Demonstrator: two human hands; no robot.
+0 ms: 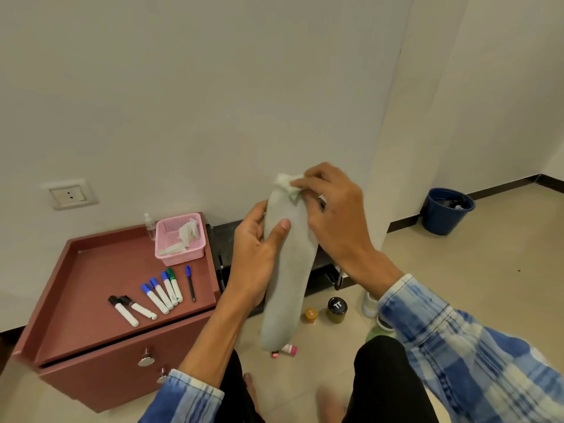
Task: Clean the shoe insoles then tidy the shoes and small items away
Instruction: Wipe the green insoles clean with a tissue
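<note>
Holding a grey insole (287,285) upright in front of the wall, the left hand (256,254) grips it around the upper middle: we see the thumb laid across its near face and the fingers curled behind its left edge. The right hand (332,215) pinches a crumpled white tissue (288,183) in bent fingers and presses it against the insole's top end. The insole's lower end hangs above the tiled floor, between the person's knees. At left stands a reddish cabinet (122,270); on its top we note a pink basket (180,239) containing crumpled tissues, a clear bottle (149,225) just behind the basket, a row of markers (152,296) and a dark pen (190,282) beside them. On the floor near the insole lie two small jars (337,309) and a pink-capped vial (289,349). A white shoe (370,303) shows partly behind the right sleeve, and a blue bucket (447,210) stands by the far wall.
</note>
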